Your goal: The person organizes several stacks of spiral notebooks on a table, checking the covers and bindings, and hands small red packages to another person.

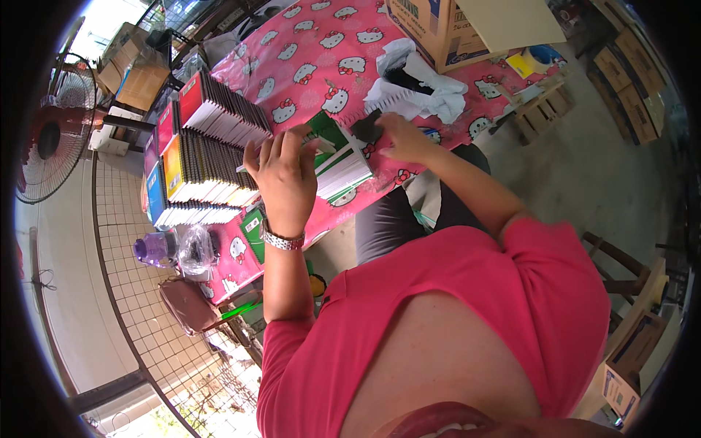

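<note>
Several green-covered notebooks [352, 174] lie stacked at the near table edge, their white page edges toward me. My left hand [283, 175], with a metal watch on its wrist, is raised over their left side. Its fingers are bent and apart, and the fingertips overlap the notebooks in view; I cannot tell whether they touch. To the right, my right hand [407, 139] has thumb and forefinger apart beside a small dark piece [366, 127]. Whether it touches that piece is unclear. Crumpled white plastic [438, 102] with dark coils lies just beyond.
Tall stacks of spiral notebooks [208, 164] stand left on the pink patterned table cover [303, 47]. A cardboard box [423, 25] sits at the far right. A purple bottle [155, 248] and brown bag [188, 303] are at lower left, a fan [55, 135] beyond.
</note>
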A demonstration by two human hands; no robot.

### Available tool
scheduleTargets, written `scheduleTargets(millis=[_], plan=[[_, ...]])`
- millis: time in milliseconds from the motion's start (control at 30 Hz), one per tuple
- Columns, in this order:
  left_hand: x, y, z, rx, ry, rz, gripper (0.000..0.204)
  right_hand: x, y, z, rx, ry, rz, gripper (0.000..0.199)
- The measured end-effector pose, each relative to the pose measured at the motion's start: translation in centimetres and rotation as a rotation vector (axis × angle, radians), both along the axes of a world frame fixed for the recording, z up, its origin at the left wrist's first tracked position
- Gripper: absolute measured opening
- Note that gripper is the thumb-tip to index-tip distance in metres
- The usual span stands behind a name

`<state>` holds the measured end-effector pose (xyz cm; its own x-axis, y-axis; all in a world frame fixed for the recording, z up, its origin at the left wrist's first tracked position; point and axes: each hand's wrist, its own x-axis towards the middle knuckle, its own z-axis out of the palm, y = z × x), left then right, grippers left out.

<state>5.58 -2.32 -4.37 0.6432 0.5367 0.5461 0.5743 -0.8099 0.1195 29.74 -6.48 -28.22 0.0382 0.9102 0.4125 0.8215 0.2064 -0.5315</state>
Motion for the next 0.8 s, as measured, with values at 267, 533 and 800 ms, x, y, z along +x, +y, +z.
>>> scheduleTargets(millis=[267,533,800], plan=[[-0.8,0.6,-0.5,0.073,-0.108,0.06,0.03,0.2,7.3,2.0,-0.369,-0.13,0.024,0.044],[0.3,1.5,-1.4,0.039,-0.137,0.103,0.04,0.7,5.6,23.8,-0.533,0.985,0.784,0.054],[1.2,1.8,-1.0,0.049,-0.133,0.044,0.041,1.4,6.1,26.1,-0.727,0.592,0.831,0.059]])
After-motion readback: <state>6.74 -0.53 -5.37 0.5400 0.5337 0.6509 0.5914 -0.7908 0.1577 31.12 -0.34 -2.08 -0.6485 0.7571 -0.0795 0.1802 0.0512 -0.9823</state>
